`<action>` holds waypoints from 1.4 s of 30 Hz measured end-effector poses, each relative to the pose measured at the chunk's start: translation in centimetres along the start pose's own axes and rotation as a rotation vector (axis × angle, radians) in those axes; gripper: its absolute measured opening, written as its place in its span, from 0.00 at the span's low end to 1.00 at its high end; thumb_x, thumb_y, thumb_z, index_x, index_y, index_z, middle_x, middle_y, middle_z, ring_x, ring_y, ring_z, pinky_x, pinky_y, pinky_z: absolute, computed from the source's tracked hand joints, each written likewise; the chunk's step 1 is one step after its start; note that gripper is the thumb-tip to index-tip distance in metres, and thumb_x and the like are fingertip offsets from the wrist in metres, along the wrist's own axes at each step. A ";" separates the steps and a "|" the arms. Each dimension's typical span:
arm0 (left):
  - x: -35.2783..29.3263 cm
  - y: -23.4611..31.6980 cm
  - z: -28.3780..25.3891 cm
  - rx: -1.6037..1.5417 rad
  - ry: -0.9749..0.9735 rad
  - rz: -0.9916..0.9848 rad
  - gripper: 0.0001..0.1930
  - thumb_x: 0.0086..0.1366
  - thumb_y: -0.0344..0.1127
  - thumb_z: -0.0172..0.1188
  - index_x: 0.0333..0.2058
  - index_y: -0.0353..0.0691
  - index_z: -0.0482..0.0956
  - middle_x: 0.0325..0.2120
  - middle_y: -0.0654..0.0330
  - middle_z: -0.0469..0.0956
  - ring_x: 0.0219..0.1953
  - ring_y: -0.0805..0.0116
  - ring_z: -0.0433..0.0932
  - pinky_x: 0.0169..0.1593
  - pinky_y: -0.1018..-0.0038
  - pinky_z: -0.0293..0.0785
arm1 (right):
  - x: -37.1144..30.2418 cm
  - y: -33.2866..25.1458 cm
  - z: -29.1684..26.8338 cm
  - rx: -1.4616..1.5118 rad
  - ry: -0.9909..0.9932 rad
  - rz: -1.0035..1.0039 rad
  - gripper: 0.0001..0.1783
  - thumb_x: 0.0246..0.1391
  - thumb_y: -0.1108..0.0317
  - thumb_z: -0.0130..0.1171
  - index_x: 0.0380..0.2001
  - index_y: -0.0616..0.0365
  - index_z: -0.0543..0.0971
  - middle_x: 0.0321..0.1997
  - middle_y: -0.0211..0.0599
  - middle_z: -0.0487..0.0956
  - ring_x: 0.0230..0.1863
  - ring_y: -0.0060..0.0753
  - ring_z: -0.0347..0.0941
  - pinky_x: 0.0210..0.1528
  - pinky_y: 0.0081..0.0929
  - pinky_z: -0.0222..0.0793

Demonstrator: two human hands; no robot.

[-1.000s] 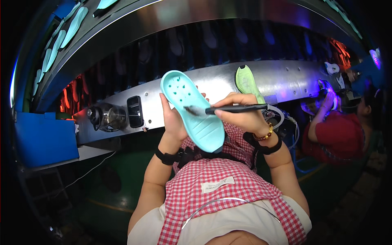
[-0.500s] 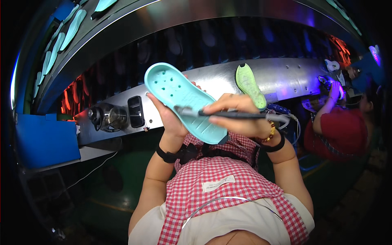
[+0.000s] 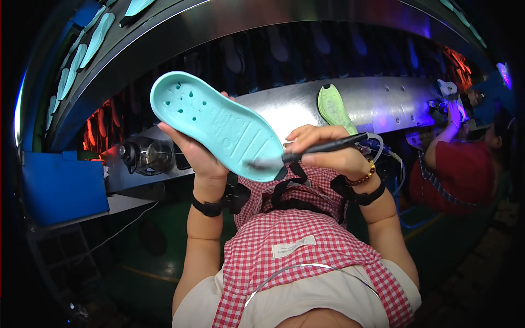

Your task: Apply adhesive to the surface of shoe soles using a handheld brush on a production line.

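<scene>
Turquoise sole (image 3: 221, 127) and black-handled brush (image 3: 328, 146) occupy 2 hands (image 3: 198, 157).

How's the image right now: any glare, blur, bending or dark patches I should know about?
Head view: the brush's bristles are smeared, likely by motion, while the holes in the turquoise sole read clearly; head view: bright glare on the metal bench, violet tint at its right; head view: metal band bows, probably fisheye bending, and corners go black.
</scene>
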State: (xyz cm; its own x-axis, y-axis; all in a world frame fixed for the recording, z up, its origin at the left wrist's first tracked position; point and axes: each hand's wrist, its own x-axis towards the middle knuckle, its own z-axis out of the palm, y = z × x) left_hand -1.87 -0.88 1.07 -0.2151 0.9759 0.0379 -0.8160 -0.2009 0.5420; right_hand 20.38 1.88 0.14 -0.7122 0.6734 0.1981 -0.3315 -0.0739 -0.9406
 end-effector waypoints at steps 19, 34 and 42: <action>-1.5 -1.8 2.0 -0.179 -0.091 -0.195 0.32 0.61 0.55 0.36 0.54 0.34 0.57 0.45 0.45 0.69 0.43 0.47 0.72 0.48 0.55 0.68 | 1.0 -2.3 3.2 -0.393 -0.042 -0.206 0.10 0.44 0.78 0.57 0.34 0.61 0.78 0.33 0.34 0.78 0.33 0.16 0.71 0.34 0.13 0.66; -0.1 -1.0 1.4 -0.164 -0.091 -0.396 0.31 0.61 0.54 0.37 0.54 0.33 0.59 0.48 0.42 0.66 0.46 0.44 0.70 0.50 0.48 0.64 | 0.0 -3.7 2.4 -0.515 -0.189 -0.228 0.10 0.37 0.79 0.60 0.29 0.65 0.77 0.32 0.43 0.78 0.36 0.37 0.75 0.40 0.28 0.70; 0.1 -1.0 1.9 0.326 -0.164 -0.725 0.21 0.60 0.39 0.48 0.48 0.30 0.64 0.42 0.49 0.71 0.38 0.63 0.76 0.46 0.68 0.72 | 0.5 -3.7 -0.8 -0.619 -0.409 -0.206 0.09 0.41 0.75 0.59 0.30 0.60 0.76 0.34 0.38 0.78 0.35 0.36 0.75 0.38 0.26 0.69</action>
State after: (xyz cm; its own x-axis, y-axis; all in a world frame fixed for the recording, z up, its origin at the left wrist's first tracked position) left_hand -0.12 -0.40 2.12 0.4097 0.8588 -0.3076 -0.5195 0.4968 0.6952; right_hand 21.72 3.05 3.46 -0.8857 0.2940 0.3593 -0.1617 0.5302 -0.8323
